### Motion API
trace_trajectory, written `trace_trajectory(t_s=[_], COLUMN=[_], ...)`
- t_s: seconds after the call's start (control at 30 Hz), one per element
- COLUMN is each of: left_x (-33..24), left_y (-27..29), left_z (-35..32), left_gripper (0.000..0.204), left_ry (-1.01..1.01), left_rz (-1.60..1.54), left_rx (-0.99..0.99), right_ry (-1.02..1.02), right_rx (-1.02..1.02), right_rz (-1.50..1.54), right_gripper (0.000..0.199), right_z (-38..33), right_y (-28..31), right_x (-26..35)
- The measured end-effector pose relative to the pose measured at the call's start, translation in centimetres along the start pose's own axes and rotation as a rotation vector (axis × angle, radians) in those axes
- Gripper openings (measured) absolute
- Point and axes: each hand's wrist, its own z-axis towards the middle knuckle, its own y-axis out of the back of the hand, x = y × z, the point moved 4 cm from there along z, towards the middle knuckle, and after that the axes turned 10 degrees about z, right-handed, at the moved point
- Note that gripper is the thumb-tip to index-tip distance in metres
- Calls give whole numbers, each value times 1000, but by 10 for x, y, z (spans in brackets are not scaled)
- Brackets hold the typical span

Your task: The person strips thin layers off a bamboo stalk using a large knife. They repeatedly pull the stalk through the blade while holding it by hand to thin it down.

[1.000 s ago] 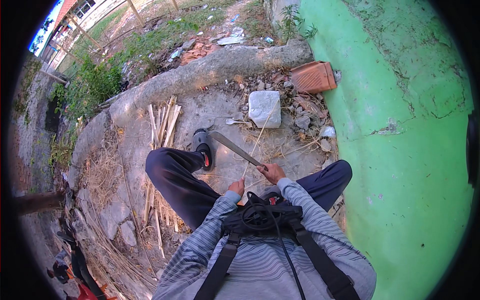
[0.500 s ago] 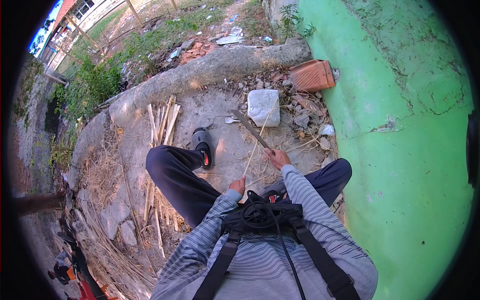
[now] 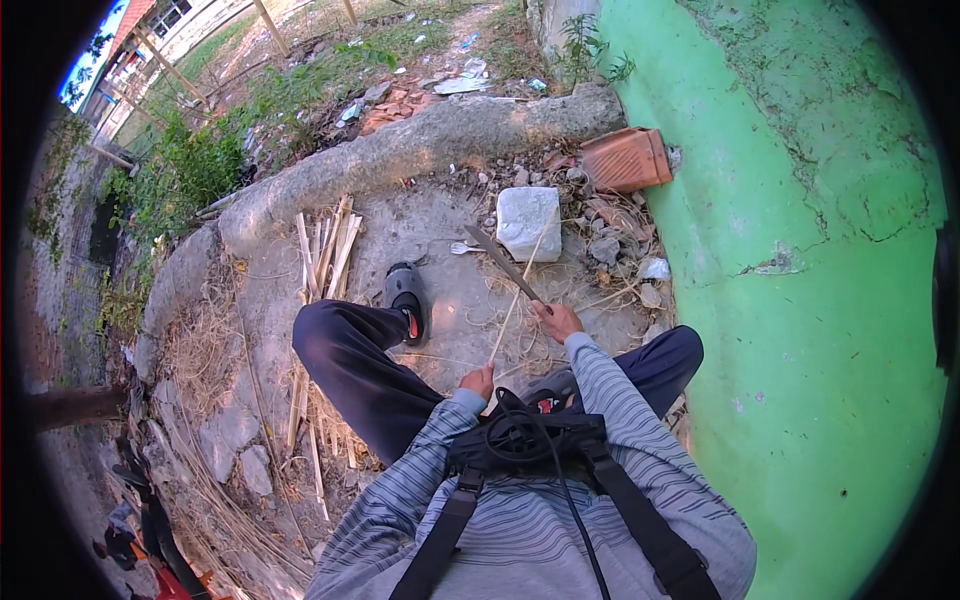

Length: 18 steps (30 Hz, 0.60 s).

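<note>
The left hand [image 3: 478, 381] pinches the near end of a thin, pale, wood-like strip [image 3: 507, 325] angling toward one o'clock, over a squarish white block [image 3: 524, 218]; the right hand [image 3: 560, 321] wraps a long grey metal machete [image 3: 502, 260] pointing to eleven o'clock.

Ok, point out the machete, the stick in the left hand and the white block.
Machete [image 3: 503, 262]: head view, middle of the blade.
Stick [image 3: 505, 325]: head view, the stretch just below the blade.
White block [image 3: 522, 222]: head view, middle of its top face.
</note>
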Motion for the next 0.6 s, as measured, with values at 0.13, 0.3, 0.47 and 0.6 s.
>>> trace_trajectory(t_s=[0.13,0.3,0.47,0.6], left_x=[17,32,34,14], left_y=[-13,-19,-17,-15], left_z=[13,17,11,15], left_gripper=[76,78,79,79], left_ry=[47,64,94,45], left_rz=[-32,-74,-66,-64], left_rx=[-9,23,36,26], right_ry=[37,235,116,-30], right_rx=[19,198,54,-148], right_rz=[-22,-41,-18,35], right_gripper=[80,77,80,81], right_z=[-1,-53,-21,25], right_y=[1,-23,-11,18], right_x=[14,24,16,-27])
